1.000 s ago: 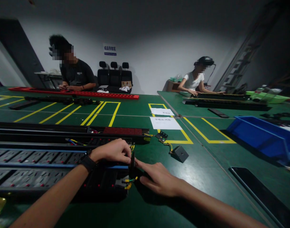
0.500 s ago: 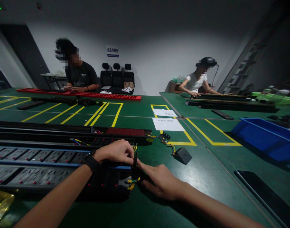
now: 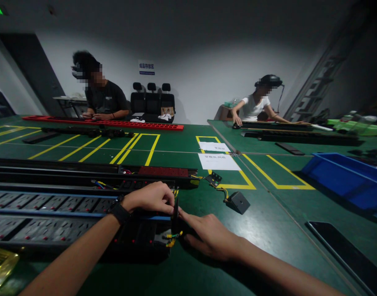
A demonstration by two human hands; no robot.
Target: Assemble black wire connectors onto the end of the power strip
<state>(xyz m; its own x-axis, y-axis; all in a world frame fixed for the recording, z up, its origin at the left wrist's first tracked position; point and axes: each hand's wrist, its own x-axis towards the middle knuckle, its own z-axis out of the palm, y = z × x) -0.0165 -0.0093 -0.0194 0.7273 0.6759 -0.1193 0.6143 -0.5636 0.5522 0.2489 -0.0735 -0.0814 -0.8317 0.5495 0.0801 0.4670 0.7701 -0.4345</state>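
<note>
Long black power strips (image 3: 52, 228) with rows of sockets and small red lights lie side by side at the left. At their right end, a black end cap (image 3: 176, 216) stands on edge between my two hands. My left hand (image 3: 153, 198), a black watch on its wrist, is closed with thumb and fingertips at the cap's upper left edge. From the right, my right hand (image 3: 211, 236) grips the same cap, index finger along its top and thumb below. Yellow-and-green wire ends (image 3: 172, 237) stick out of the nearest strip, just under the cap.
A black box with a yellow wire (image 3: 237, 202) lies right of the strips, near white paper sheets (image 3: 219, 161). Further right are a blue bin (image 3: 345, 181) and a phone (image 3: 345, 255). Two people work across the green table, one at a red rail (image 3: 139, 123).
My hands and the end cap stay almost still. Across the table, the right-hand person's hand has shifted left along the dark rail.
</note>
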